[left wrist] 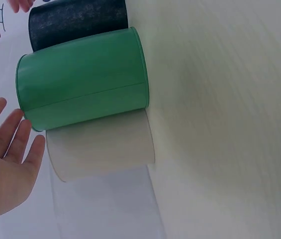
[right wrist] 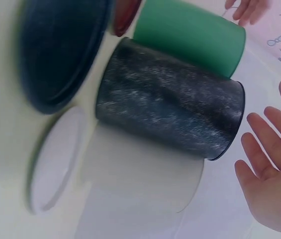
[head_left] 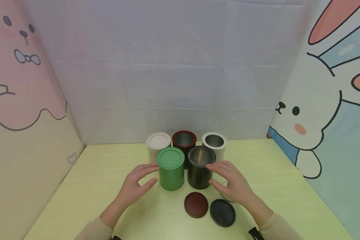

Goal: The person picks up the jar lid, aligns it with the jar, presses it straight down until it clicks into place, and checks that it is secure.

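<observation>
L hand (head_left: pixel 133 185) & R hand (head_left: pixel 235 185) unclenched, fingers extended, gripping nothing.
Grn can (head_left: pixel 171 175), near L: upright, lidded, smooth, seamed. Blk can (head_left: pixel 199 175), near R: upright, open-topped, mottled, w/ metallic interior. Behind: lidded white can (head_left: pixel 153 154), dk-red can (head_left: pixel 184 145), open white can (head_left: pixel 220 152). In front: dk-red lid (head_left: pixel 196 205), blk lid (head_left: pixel 223 213).

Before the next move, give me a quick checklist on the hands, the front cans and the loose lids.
1. Left hand holding nothing: ok.
2. Right hand holding nothing: ok.
3. Green can lidded: ok.
4. Black can lidded: not ok, top open.
5. Black lid and dark red lid in plain view on the table: ok.
6. White lid unobstructed in head view: not ok, mostly hidden behind the right hand.
</observation>
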The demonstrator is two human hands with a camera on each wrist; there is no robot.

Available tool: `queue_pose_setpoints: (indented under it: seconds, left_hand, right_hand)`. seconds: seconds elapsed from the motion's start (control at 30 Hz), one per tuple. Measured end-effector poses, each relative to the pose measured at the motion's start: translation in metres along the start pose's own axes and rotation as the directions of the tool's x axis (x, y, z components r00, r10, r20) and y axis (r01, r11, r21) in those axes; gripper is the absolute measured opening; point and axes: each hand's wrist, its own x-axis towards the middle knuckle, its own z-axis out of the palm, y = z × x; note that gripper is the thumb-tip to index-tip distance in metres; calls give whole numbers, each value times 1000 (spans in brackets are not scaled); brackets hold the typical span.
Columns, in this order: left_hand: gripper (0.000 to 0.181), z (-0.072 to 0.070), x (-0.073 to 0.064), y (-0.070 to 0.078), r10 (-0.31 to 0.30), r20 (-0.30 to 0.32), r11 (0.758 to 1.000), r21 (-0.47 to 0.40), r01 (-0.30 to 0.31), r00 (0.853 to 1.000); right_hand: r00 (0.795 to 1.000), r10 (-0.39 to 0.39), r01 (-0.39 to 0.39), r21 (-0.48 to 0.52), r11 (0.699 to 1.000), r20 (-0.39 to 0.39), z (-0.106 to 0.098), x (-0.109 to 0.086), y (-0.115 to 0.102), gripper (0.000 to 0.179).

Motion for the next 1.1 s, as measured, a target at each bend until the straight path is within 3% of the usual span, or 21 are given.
queue_pose_setpoints:
  seconds: [0.17,0.33,0.73,0.93,1.1]
  left_hand:
    - [39,5,-9,4,-4,-7,1000,1,4,1000]
    - [40,17,-18,7,51,-9,999,11,-51,999]
    - [36,57,-31,14,119,143,993,-9,-119,982]
    - [46,72,-34,16,52,248,998,23,-59,967]
    - [58,82,-33,16,1,311,998,66,-22,951]
  right_hand:
    - [999,34,-34,-1,999,30,-3,-15,2,39]
    - [995,59,-59,-6,998,77,-5,-31,3,45]
    - [983,65,-71,29,997,175,3,-63,12,53]
    - [981,-4,1,17,1000,196,14,-70,15,59]
    - [962,37,-25,-47,999,270,20,-70,11,63]
